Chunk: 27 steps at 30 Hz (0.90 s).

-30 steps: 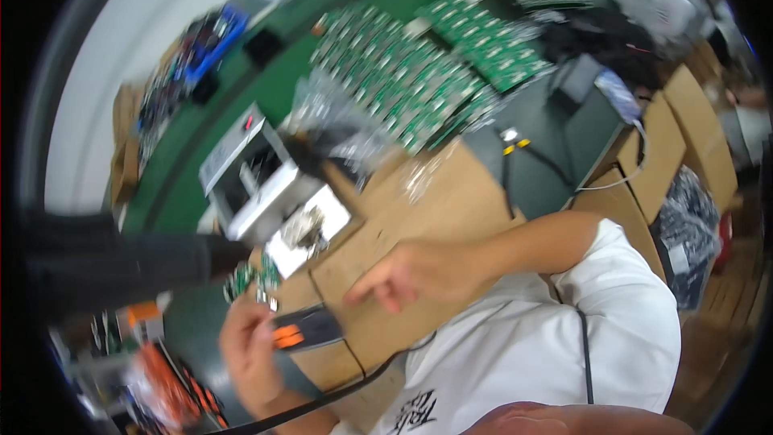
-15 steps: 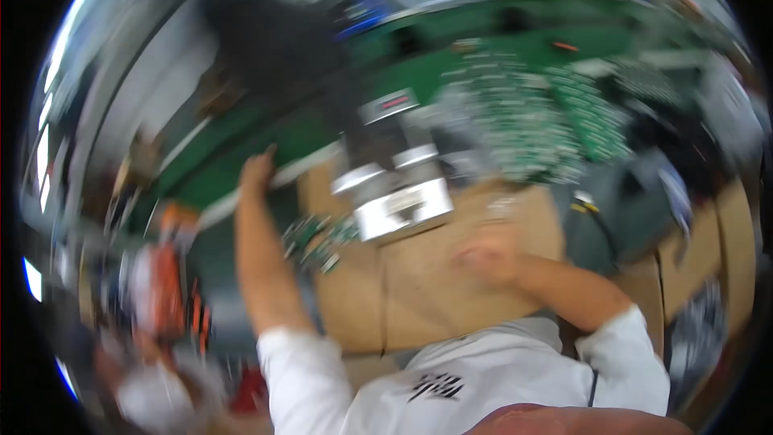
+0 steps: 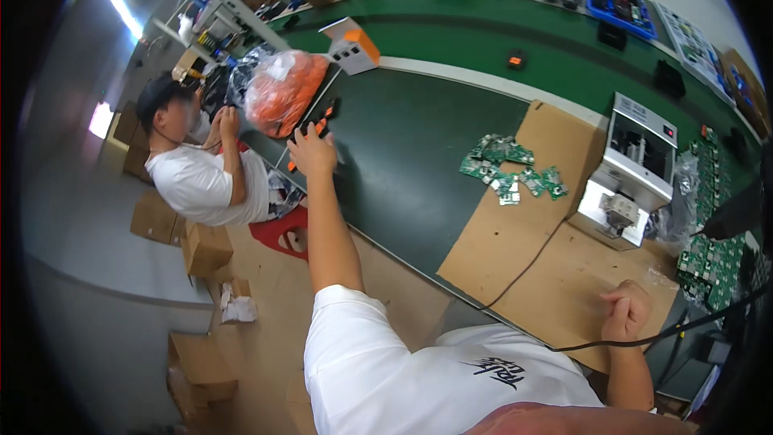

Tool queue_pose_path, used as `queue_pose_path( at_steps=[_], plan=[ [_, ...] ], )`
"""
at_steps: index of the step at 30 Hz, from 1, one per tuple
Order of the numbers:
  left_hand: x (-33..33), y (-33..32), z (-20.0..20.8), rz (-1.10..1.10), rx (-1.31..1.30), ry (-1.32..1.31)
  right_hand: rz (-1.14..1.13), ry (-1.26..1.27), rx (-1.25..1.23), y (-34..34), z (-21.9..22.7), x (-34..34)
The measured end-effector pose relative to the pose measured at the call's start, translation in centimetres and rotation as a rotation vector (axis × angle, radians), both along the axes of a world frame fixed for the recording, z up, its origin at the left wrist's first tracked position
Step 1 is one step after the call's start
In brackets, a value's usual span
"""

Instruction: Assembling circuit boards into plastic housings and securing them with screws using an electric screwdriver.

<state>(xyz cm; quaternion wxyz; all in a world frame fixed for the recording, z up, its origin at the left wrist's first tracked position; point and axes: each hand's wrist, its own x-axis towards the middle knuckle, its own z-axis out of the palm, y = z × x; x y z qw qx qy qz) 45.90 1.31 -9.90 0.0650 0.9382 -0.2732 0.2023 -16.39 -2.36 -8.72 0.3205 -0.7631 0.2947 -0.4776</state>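
Note:
My left hand (image 3: 312,150) is stretched out over the far left of the table, fingers spread, with nothing visible in it. Just beyond and beside its fingertips lie several orange-and-black pieces (image 3: 322,122); whether they touch is unclear. My right hand (image 3: 626,308) is closed above the cardboard sheet (image 3: 555,274), fingers curled in; what they hold, if anything, is hidden. Between the hands, a loose group of green circuit boards (image 3: 503,163) lies partly on the cardboard. A silver bench machine (image 3: 624,181) with a small metal fixture stands beyond my right hand.
A clear bag of orange parts (image 3: 286,93) and an orange-white box (image 3: 353,46) sit at the left. A co-worker (image 3: 201,153) is seated there. Many stacked boards (image 3: 713,266) lie at the right. A black cable (image 3: 600,345) crosses near my right forearm.
The view has swung left, bringing the co-worker and orange bag into clear sight. My left hand has reached further left to the orange-and-black pieces. My right hand stays over the cardboard.

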Motion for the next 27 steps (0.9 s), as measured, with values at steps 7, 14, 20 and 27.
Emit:
queue_pose_path(
  at_steps=[7,14,20,27],
  plan=[
    [0.8,1.8,-2.8,0.056,0.002,0.241,-0.051,-0.014,-0.021,-0.3,-0.7,1.0],
    [-4.9,0.3,-2.6,-0.177,-0.167,0.101,-0.1,0.085,-0.056,-0.4,-0.9,1.4],
    [2.3,-0.6,0.5,0.018,-0.043,0.285,-0.013,0.141,-0.054,-0.2,-1.1,1.9],
    [-3.8,-1.0,-2.3,-0.295,0.068,0.309,0.019,0.151,-0.061,-0.3,-1.0,1.8]
  ],
)
